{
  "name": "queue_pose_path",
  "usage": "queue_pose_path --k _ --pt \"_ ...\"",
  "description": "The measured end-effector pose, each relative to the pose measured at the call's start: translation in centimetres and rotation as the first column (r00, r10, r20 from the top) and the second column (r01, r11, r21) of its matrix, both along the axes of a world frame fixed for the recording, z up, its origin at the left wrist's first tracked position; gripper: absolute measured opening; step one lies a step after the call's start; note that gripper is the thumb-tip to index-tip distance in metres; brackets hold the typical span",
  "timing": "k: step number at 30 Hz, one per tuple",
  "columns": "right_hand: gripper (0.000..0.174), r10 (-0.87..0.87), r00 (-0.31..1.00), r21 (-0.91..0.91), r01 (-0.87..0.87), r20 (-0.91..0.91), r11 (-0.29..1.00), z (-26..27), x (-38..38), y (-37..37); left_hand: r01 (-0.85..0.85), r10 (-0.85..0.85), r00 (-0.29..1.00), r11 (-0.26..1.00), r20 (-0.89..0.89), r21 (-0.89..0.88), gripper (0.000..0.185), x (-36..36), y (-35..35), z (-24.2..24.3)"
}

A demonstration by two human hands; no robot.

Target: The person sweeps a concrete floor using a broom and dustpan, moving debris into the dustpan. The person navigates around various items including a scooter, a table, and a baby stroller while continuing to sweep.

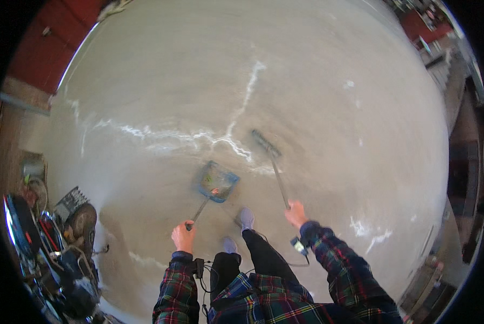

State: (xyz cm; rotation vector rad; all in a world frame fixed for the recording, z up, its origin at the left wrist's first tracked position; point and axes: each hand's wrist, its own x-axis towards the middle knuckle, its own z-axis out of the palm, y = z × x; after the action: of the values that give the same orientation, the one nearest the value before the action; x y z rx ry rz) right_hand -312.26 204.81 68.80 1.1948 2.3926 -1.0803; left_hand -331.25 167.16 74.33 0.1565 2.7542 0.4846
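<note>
My left hand (183,237) is closed around the handle of a blue long-handled dustpan (219,181). Some debris lies in the pan, with a small green piece and an orange-pink piece among it. In my right hand (296,214) is the long handle of a broom (266,143), whose dark, narrow head lies ahead and to the right of the dustpan, apart from it. Both tools are over a concrete floor (306,101) with whitish, branching crack lines. One such line runs between the two tools and beyond them.
A motorcycle (60,251) stands at the lower left, with a metal container (33,167) beyond it. Red doors (56,40) are at the upper left. Dark furniture or shelving (464,174) lines the right edge, and stacked items (426,291) lie at the lower right.
</note>
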Motion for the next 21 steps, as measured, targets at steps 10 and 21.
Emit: queue_pose_path --k 10,21 --pt "0.055 -0.018 0.969 -0.556 0.157 0.247 0.816 9.6 1.7 -5.9 -0.083 0.081 0.991 0.996 0.106 0.015 0.02 0.3 -0.2 0.8" --pt "0.013 -0.097 0.98 -0.564 0.181 0.176 0.806 12.8 -3.9 -7.4 -0.062 0.052 0.988 0.996 0.145 0.064 0.017 -1.7 -2.7 1.1"
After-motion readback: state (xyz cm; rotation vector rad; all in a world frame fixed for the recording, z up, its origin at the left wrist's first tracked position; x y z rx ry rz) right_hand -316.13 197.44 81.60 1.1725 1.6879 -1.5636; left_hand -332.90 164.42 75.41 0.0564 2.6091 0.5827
